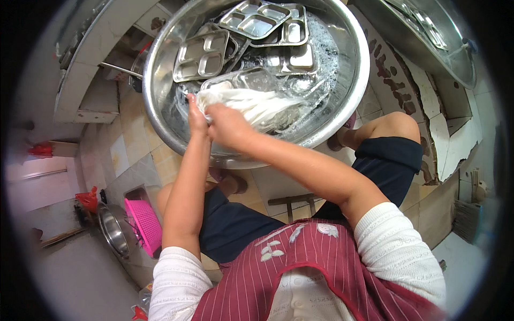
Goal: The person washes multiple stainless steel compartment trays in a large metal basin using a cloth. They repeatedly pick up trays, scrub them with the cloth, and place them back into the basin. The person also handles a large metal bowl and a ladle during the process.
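Both my hands are together over the near left part of a large round metal basin [357,76]. My right hand [227,123] is closed around a bunched white cloth [253,102]. Beside it, my left hand [196,116] also grips the cloth, thumb pointing up. The loose end of the cloth spreads rightward over soapy water [327,52]. Just beyond it lies a compartment tray [257,78], partly under the water and partly covered by the cloth. More stainless steel compartment trays, one leaning at left [202,56] and one on top at the back [257,18], overlap in the basin.
A metal sink [453,60] holding trays stands at the upper right. On the tiled floor at left are a pink plastic basket [142,224] and a metal bowl [112,230]. A low tiled counter [92,52] runs along the upper left. A broom [466,218] stands at right.
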`<state>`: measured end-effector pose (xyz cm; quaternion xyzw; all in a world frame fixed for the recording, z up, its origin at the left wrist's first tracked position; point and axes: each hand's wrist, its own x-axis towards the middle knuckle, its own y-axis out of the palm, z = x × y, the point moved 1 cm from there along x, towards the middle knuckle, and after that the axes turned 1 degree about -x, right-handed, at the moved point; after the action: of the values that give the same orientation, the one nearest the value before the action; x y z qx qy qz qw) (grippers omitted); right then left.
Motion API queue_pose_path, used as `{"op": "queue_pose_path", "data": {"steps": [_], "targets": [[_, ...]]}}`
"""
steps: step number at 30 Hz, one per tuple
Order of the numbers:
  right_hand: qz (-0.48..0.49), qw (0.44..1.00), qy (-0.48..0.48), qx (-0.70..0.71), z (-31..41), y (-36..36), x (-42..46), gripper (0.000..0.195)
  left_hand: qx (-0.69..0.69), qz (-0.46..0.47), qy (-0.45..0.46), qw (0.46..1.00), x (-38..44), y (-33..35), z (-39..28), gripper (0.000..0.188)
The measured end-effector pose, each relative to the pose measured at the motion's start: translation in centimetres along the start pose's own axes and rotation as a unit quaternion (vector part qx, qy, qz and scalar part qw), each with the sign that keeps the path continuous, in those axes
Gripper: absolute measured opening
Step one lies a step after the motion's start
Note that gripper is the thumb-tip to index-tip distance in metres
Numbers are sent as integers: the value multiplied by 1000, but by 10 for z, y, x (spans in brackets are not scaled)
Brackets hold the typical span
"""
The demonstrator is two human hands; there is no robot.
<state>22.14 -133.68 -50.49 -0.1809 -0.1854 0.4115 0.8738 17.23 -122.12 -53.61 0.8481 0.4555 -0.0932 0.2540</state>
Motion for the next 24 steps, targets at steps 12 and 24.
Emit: {"op": "queue_pose_path", "data": {"steps": [12,24], "targets": [[-139,983,-61,-107,-28,12,27,27,58,34,96,993,-1,-15,39,43],[-39,905,314,-284,-186,-59,56,32,91,27,119,988,-6,7,29,40]]}}
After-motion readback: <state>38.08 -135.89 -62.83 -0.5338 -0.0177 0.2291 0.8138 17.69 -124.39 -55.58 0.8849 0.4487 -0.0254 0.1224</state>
